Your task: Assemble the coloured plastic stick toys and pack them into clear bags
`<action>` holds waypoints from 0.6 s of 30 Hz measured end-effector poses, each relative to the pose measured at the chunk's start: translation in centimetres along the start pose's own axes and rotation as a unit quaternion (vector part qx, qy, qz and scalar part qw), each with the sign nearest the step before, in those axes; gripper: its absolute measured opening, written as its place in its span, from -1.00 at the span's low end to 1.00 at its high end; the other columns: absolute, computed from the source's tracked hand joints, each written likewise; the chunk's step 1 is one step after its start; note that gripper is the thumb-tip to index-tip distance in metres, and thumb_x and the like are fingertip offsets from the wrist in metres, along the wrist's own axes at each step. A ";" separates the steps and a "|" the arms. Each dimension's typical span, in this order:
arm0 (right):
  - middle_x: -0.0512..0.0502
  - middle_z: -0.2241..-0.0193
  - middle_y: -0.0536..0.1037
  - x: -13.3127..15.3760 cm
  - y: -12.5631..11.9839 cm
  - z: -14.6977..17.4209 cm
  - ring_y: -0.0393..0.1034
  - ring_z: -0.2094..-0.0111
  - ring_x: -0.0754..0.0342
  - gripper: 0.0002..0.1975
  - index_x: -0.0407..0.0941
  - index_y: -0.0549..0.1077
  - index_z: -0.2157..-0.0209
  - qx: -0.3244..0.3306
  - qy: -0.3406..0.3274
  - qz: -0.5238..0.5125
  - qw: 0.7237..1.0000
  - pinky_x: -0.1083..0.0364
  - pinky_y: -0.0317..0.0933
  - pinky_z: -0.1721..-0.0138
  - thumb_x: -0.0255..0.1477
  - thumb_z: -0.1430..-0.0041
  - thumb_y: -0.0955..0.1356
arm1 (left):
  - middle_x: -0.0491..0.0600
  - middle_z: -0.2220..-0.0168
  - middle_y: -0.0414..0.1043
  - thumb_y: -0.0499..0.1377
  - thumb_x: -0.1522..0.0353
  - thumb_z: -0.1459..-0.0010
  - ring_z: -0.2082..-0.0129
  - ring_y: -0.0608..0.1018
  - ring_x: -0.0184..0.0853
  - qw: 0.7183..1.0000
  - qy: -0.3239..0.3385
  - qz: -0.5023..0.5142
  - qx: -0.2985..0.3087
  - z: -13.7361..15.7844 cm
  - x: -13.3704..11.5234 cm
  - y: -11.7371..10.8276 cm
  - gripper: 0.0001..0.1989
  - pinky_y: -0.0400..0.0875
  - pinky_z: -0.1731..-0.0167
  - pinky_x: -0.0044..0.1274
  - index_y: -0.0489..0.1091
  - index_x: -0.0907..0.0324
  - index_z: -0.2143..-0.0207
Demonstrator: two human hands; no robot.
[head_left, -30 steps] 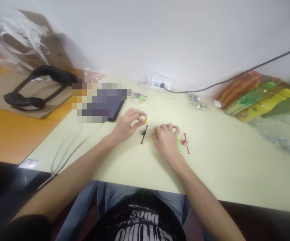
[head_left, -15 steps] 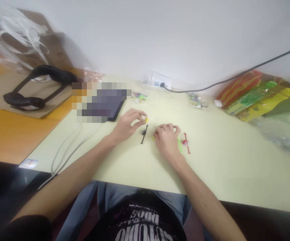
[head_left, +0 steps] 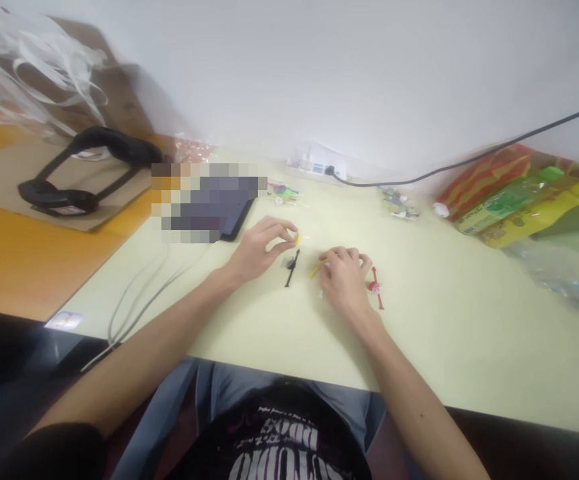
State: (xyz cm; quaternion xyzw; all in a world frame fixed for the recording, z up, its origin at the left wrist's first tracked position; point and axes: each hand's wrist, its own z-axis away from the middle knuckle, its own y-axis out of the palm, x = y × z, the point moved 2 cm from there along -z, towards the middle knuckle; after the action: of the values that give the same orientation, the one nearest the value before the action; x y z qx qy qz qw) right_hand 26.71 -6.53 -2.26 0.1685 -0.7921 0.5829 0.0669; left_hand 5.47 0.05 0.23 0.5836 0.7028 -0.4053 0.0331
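Between the thumb and fingertips of my left hand (head_left: pixel 260 250) is a small yellow piece (head_left: pixel 297 239), held just above the table. Below those fingertips lies a thin black plastic stick (head_left: pixel 293 267) with a rounded part at its middle. My right hand (head_left: pixel 345 277) is low over the table, palm down, fingers curled. A thin yellow plastic stick (head_left: pixel 315 271) sticks out at its left side; whatever its fingers grip is hidden. Just right of this hand lies a red plastic stick (head_left: pixel 375 287) with a round part on it.
A dark tablet (head_left: pixel 237 220), partly pixelated, lies left of the hands. Behind are small bagged colourful parts (head_left: pixel 285 194) and another such bag (head_left: pixel 398 203). A power strip (head_left: pixel 322 162) with a black cable is by the wall. Snack packages (head_left: pixel 509 200) stand right; a black-handled frame (head_left: pixel 89 170) lies left.
My right hand has shifted slightly right, covering the green piece that showed beside it and baring more of the yellow stick. My left hand keeps its pinch on the yellow piece.
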 end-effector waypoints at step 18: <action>-0.27 0.19 0.60 0.1 0.2 -0.4 0.29 0.04 -0.23 -0.83 -0.11 0.52 0.26 0.015 0.013 0.072 0.997 -0.22 -0.05 -0.05 -0.52 -0.34 0.28 | 0.04 0.06 0.61 0.24 0.33 -0.37 0.02 0.60 -0.23 1.000 0.004 -0.001 -0.002 0.0 0.0 0.1 -0.91 0.48 -0.04 -0.32 0.46 0.14 0.24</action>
State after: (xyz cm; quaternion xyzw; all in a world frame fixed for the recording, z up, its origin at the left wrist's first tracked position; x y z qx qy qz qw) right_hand 26.52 -6.16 -2.26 0.1046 -0.7923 0.6002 0.0323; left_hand 5.52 0.08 0.20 0.5849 0.7042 -0.4012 0.0312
